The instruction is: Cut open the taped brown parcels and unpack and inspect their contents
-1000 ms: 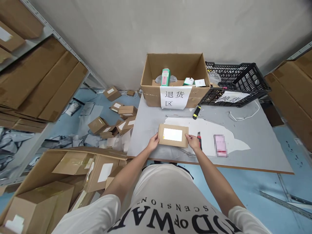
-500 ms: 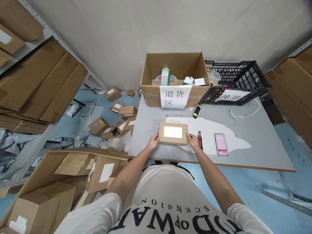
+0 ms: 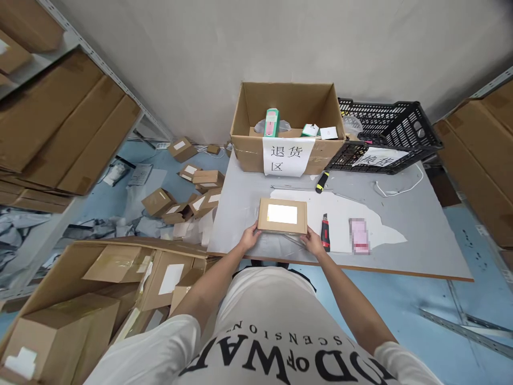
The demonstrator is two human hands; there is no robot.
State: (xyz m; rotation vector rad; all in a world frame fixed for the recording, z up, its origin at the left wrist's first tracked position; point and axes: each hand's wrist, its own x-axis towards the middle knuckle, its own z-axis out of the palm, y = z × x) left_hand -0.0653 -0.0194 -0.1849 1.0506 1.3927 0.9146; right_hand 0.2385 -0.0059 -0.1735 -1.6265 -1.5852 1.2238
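A small flat cardboard box (image 3: pixel 282 225) with a white label on top is at the near side of the grey table (image 3: pixel 433 235). My left hand (image 3: pixel 250 237) grips its near left corner, and my right hand (image 3: pixel 313 241) grips its near right corner. Just right of my right hand lies a red and black utility knife (image 3: pixel 325 233). Farther right, a pink item with blurred detail (image 3: pixel 360 236) rests on a torn white sheet (image 3: pixel 340 206). A black and yellow knife (image 3: pixel 321 182) lies beyond the box.
At the back stands an open carton (image 3: pixel 248 155) with a paper sign and small packages inside. Beside it is a black plastic crate (image 3: pixel 401 133). A large carton full of boxes (image 3: pixel 68 251) is at my left, and loose boxes (image 3: pixel 208 181) lie on the floor.
The near edge of the cardboard box has come slightly more into view, with both my hands still at its corners. My view has shifted a little.
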